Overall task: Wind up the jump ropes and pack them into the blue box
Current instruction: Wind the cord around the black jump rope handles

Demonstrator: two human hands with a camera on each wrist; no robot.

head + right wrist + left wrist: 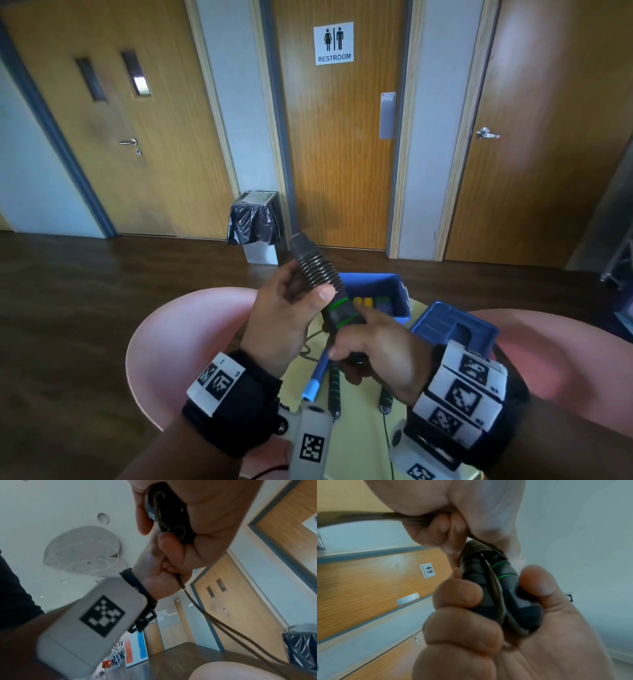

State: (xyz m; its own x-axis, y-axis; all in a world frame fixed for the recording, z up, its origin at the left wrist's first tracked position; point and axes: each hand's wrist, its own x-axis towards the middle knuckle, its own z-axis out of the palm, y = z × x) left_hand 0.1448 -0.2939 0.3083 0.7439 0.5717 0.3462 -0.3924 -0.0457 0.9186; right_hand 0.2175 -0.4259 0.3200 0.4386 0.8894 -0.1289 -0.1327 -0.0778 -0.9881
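Observation:
A black jump rope (317, 270) has its two handles side by side and its cord coiled round their upper part. My left hand (291, 308) grips the coiled part, thumb just above the green rings (339, 310). My right hand (373, 342) grips the lower end of the handles. The left wrist view shows fingers (458, 593) curled round the handles (510, 588). Two loose cord strands (214, 618) hang below the hands. Behind the hands, the open blue box (399, 286) holds yellow and purple handles.
The blue lid (452, 325) lies right of the box on a small yellow-green table (363, 428). Under my hands lie a blue handle (317, 373) and green-black handles (335, 387). Pink chairs (164, 342) flank the table. A bagged bin (255, 222) stands by the doors.

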